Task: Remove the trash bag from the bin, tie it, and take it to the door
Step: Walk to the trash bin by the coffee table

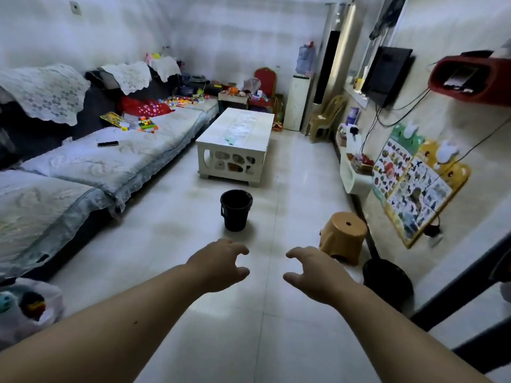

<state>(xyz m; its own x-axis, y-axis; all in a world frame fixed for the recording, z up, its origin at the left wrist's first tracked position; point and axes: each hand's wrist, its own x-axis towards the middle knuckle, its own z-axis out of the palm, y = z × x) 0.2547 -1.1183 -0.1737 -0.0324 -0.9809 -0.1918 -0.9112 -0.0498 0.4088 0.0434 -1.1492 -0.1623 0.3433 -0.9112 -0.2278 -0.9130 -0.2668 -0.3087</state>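
A small black bin [236, 214] stands upright on the pale tiled floor, just in front of the white coffee table. A black trash bag [236, 197] lines it, its edge folded over the rim. My left hand [221, 262] and my right hand [312, 272] are stretched out ahead of me, short of the bin and not touching it. Both hands are empty, with fingers curled and spread apart.
A white coffee table [235, 139] stands beyond the bin. A long sofa [91, 161] with toys runs along the left. An orange plastic stool [344, 236] and a dark round stool [387, 283] sit at the right, near a wall poster [414, 186]. A white plastic bag [27, 308] lies lower left.
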